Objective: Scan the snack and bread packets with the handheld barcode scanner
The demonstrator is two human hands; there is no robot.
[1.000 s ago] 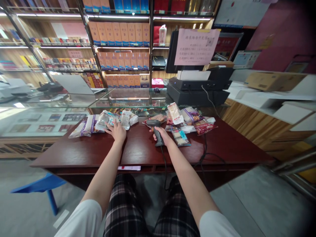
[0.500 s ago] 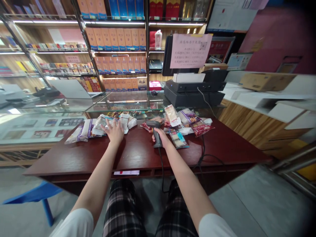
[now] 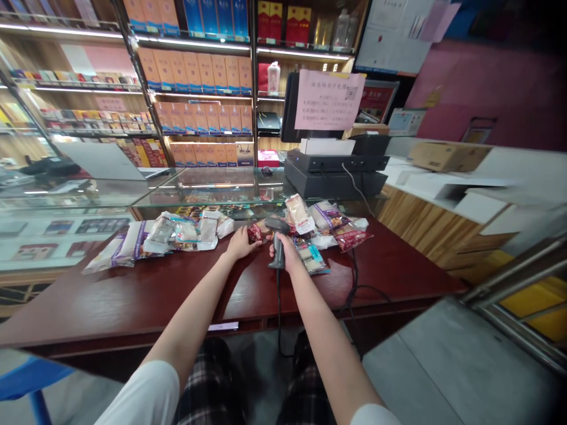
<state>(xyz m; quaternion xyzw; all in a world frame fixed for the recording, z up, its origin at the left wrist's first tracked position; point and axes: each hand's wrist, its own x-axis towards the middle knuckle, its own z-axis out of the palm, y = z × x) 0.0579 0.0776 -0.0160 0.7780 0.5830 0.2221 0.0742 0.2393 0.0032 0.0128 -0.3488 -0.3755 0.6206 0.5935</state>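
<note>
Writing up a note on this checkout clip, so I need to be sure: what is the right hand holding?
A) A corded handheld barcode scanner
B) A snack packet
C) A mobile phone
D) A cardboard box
A: the right hand is wrapped around the corded handheld barcode scanner, whose cable runs down past the table edge.

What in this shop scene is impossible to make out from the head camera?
Head view:
Barcode scanner: part of its grip is hidden by the right hand.
Red packet: its label is partly hidden by the left hand and the scanner.
Pink notice: its print is too small to read.
</note>
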